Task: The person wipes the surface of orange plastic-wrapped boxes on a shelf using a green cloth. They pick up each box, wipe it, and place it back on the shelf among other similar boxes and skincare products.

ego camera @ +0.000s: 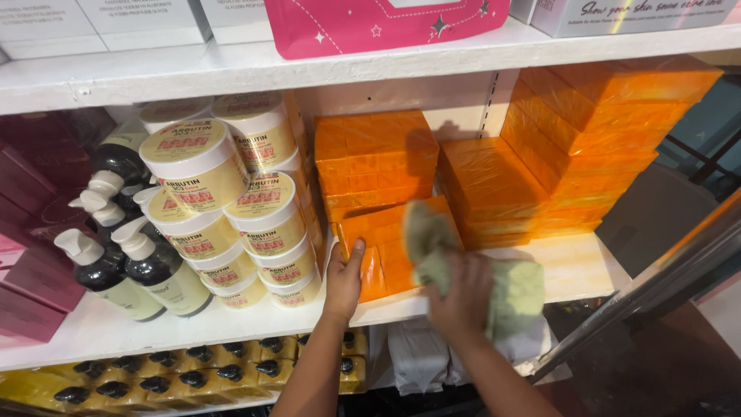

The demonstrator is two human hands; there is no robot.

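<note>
Left hand [343, 279] braced open against orange soap bars [386, 251], right hand [463, 297] clutching green cloth [471, 270] just right of them; risk of toppling cream jars [255, 224] stacked immediately left if nudged.

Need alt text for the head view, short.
A person's right hand presses a pale green cloth against stacked orange wrapped bars on a white shelf, while the left hand steadies the stack's left side. Cream jars and dark pump bottles stand to the left.
</note>
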